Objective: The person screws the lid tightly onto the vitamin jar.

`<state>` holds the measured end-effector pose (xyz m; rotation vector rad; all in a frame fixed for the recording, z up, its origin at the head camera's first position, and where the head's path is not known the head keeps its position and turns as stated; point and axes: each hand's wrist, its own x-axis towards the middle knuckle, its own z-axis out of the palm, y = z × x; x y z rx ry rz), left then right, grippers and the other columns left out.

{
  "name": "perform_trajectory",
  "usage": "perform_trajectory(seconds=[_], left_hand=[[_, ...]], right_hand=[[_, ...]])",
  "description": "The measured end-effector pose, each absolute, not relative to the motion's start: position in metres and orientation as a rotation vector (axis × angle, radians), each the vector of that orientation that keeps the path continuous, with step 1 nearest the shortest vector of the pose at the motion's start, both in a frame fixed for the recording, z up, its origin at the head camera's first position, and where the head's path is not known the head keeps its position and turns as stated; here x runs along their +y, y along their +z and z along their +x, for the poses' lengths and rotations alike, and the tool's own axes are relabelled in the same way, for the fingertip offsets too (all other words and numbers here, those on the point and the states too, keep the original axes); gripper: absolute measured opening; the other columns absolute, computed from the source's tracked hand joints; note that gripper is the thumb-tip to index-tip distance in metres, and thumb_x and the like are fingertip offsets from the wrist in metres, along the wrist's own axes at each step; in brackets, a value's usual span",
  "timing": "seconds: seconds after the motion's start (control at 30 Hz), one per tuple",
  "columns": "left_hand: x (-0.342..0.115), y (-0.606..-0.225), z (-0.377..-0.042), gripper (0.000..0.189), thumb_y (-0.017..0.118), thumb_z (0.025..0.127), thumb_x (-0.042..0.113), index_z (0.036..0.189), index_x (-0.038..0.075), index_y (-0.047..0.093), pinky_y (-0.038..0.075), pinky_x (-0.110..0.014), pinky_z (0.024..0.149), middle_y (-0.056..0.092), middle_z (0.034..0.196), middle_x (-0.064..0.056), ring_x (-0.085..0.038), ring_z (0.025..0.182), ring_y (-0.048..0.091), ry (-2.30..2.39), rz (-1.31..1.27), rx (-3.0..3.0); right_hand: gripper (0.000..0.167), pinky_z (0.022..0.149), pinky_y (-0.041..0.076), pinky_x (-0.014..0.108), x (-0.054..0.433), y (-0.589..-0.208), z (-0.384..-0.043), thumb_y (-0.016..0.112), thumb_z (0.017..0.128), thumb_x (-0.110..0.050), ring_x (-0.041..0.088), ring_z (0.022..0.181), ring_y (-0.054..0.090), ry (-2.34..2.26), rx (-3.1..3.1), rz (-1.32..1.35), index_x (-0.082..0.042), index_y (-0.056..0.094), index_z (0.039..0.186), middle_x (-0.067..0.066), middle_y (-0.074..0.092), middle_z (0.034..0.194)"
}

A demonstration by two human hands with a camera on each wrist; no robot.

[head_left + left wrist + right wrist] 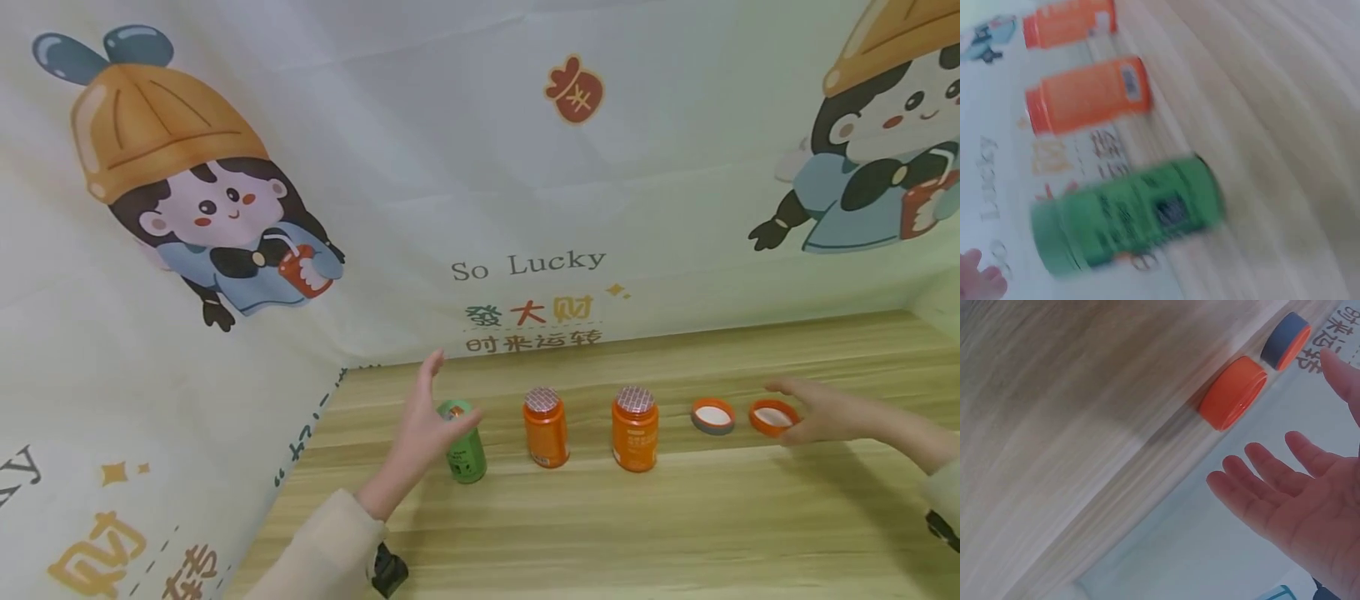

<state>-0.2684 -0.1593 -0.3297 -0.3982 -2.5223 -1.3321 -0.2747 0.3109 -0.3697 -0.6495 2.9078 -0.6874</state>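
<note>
My left hand (pixel 429 433) is beside a green jar (pixel 467 454), thumb and fingers spread apart, and it holds nothing. The left wrist view shows the green jar (pixel 1129 215) upright on the table, with a few fingertips (pixel 979 275) at the lower left. On the other side my right hand (pixel 832 410) reaches to an orange lid (pixel 772 418) lying with its white inside up. In the right wrist view the right hand (pixel 1297 494) has its fingers spread, apart from the orange lid (pixel 1233 394).
Two orange jars (pixel 546 429) (pixel 636 429) with patterned foil tops stand mid-table. A grey-and-orange lid (pixel 712 417) lies left of the orange one. Behind the wooden table (pixel 570 525) hangs a printed cloth (pixel 420 167), which also runs down the left side.
</note>
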Motion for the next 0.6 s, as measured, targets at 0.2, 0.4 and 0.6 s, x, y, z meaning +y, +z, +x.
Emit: perform_trajectory(seconds=[0.2,0.4,0.6], left_hand=[[-0.114,-0.34,-0.265,0.084,0.074,0.073,0.009,0.141,0.004,0.024,0.031,-0.05,0.104,0.033,0.141,-0.02,-0.037,0.128,0.034,-1.359,-0.492,-2.54],[-0.081,-0.368,-0.261,0.092,0.074,0.074,0.009,0.143,-0.003,0.014,0.026,-0.055,0.105,0.025,0.144,-0.024,-0.041,0.13,0.028,-1.513,-0.305,-2.634],[-0.068,-0.388,-0.272,0.09,0.075,0.07,0.004,0.138,-0.009,0.018,0.031,-0.051,0.104,0.035,0.136,-0.029,-0.04,0.124,0.038,-1.645,-0.183,-2.592]], right_hand=[[0.079,0.082,0.04,0.06,0.316,-0.374,-0.28,0.076,0.071,-0.017,0.06,0.109,0.035,-0.696,2.854,-0.633,0.022,0.033,0.123,0.045,0.035,0.121],[0.078,0.082,0.04,0.061,0.317,-0.377,-0.282,0.076,0.07,-0.016,0.06,0.108,0.035,-0.681,2.853,-0.612,0.022,0.033,0.123,0.046,0.036,0.12],[0.077,0.078,0.044,0.055,0.319,-0.377,-0.282,0.077,0.068,-0.016,0.054,0.102,0.044,-0.599,2.875,-0.542,0.021,0.035,0.121,0.042,0.043,0.115]])
